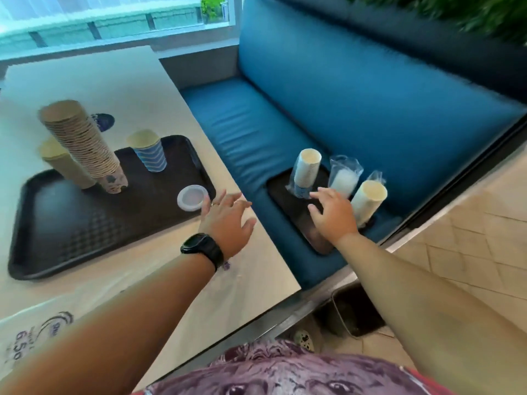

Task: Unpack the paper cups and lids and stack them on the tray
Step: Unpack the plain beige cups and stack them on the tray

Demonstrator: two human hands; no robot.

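Partly done: unwrapped cup stacks & one lid on tabletop tray; right of it, seat tray w/ three wrapped sleeves left; left hand, right hand both splayed, empty.

A tall leaning stack of brown paper cups, a blue-striped cup and a white lid sit on the black tray, while bagged cups and bagged lids stand on a second tray.

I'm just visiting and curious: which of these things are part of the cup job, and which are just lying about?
Part of the job:
tall cup stack
striped cup
loose lid
table tray
wrapped cups
bagged lids
right hand
left hand

Just lying about:
blue bench
bin
printed bag
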